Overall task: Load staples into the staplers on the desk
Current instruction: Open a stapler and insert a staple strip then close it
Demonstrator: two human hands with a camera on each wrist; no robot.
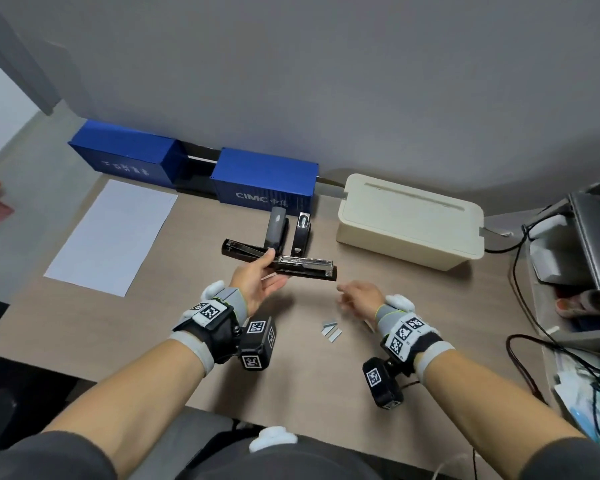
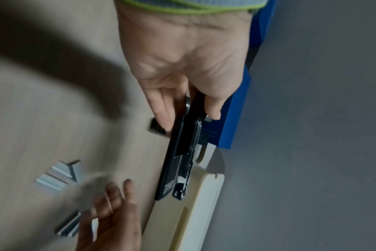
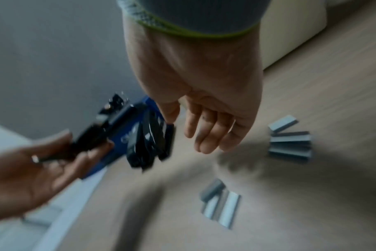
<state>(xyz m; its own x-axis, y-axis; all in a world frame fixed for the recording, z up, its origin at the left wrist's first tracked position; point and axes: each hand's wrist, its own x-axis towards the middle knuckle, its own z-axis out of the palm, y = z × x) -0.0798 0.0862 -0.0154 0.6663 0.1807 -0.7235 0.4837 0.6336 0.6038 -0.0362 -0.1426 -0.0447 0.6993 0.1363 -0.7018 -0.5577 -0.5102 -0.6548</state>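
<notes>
You are at a pale wood tabletop (image 1: 174, 327) by a plain grey wall (image 1: 326, 81). Your left hand (image 1: 257, 282) holds a black stapler (image 1: 281, 261), flipped open and shiny metal inside, at 12 o'clock from you. Your right hand (image 1: 361, 296) hangs loose, fingers relaxed, holding nothing. Small grey staple strips (image 1: 331, 330) lie flat at 6 o'clock from that hand.
</notes>
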